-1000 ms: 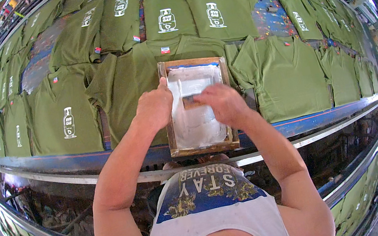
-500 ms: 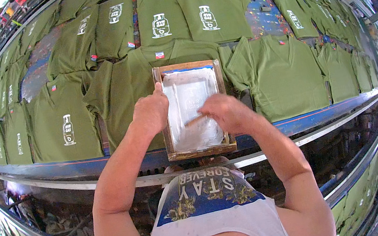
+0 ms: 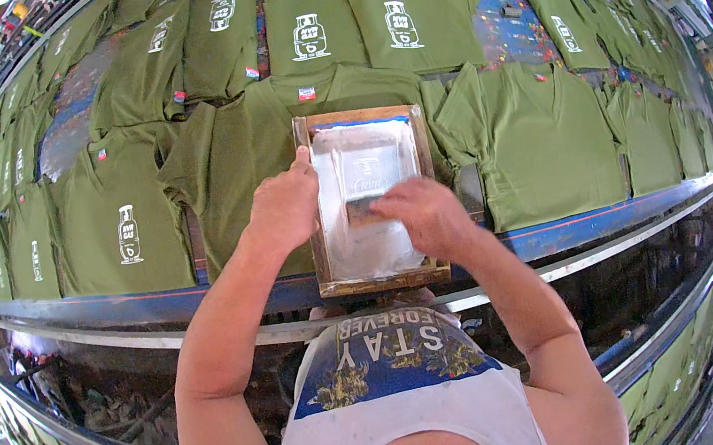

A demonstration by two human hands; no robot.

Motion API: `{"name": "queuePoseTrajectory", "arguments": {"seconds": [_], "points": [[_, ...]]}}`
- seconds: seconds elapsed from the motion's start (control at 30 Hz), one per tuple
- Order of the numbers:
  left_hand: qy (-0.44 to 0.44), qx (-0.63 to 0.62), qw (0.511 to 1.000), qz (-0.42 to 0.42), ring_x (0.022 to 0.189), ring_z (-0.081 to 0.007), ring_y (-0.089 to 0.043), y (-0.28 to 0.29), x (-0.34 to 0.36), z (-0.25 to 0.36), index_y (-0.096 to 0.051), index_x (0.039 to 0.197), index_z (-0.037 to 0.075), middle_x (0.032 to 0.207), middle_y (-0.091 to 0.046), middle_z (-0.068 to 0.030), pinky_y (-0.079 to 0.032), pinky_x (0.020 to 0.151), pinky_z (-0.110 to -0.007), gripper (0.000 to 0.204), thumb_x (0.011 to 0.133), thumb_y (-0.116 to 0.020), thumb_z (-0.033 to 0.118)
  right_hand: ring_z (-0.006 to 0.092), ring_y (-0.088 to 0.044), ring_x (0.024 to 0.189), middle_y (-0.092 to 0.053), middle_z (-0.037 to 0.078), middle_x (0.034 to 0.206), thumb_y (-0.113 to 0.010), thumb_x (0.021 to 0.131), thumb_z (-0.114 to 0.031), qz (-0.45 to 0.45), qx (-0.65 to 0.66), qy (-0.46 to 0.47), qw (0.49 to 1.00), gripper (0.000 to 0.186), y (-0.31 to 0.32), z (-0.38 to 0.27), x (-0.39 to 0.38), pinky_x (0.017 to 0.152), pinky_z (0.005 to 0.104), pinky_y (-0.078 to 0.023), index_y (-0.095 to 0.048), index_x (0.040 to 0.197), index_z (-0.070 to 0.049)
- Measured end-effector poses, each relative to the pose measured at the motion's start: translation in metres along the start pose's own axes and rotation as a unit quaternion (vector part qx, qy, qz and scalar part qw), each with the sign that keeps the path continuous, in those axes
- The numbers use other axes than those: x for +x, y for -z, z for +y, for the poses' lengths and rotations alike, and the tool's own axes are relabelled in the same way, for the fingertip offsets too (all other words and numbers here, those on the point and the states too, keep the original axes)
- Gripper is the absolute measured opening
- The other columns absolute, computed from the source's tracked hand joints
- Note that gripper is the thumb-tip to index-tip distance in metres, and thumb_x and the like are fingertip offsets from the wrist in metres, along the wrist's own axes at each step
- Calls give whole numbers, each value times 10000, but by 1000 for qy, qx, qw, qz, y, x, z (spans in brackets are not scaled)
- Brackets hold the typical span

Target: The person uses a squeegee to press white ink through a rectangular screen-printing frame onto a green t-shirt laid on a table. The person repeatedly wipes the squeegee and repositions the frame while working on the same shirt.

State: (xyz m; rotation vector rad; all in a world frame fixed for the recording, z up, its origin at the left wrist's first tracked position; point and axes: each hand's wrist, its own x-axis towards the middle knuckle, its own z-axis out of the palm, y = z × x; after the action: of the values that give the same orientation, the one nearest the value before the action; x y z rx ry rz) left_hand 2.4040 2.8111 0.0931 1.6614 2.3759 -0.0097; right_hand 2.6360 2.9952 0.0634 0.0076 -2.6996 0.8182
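A wooden-framed printing screen [image 3: 385,281] lies on an olive green T-shirt [image 3: 236,163], its mesh smeared with white ink and showing a faint bottle-shaped design. My left hand [image 3: 285,205] grips the frame's left rail, thumb or finger pointing up along the wood. Inside the frame, my right hand [image 3: 424,215] is closed around a squeegee [image 3: 361,211], whose blade is against the mesh near the middle. The hand is slightly blurred, and its fingers cover the squeegee's right end. The part of the shirt beneath the screen is hidden.
To the left lies a green shirt with a white gas-bottle print [image 3: 100,253]; to the right, a plain green shirt [image 3: 543,147]. More printed shirts [image 3: 312,25] fill rows behind. The long blue table's front edge [image 3: 550,238] has a metal rail [image 3: 565,267] before it.
My right hand has moved the squeegee slightly up the mesh and turned it from slanted to nearly level. My left hand keeps its grip on the frame. The whole view has shifted a little.
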Motion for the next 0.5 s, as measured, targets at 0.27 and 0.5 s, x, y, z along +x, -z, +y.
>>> {"name": "queuePoseTrajectory", "arguments": {"seconds": [0.27,0.5], "points": [[16,-145,989,37,1309,-453,-737,-11,-12,-14,-640,1550,35,1794,-474,-219,-609,1130,-546,877,744,-980,96,373,-715,1173,-750,128,1265,-767,811,-32,-74,-4,-19,997,451,1,-66,-50,1044,479,-596,-797,1261,-40],[93,-430,875,202,1248,-328,-770,-78,-57,-10,-689,1526,26,1652,-642,-203,-657,1017,-425,766,805,-938,-37,434,-714,1132,-764,195,1142,-722,890,-11,-126,32,-3,991,315,26,5,12,1020,518,-590,-777,1200,5]]}}
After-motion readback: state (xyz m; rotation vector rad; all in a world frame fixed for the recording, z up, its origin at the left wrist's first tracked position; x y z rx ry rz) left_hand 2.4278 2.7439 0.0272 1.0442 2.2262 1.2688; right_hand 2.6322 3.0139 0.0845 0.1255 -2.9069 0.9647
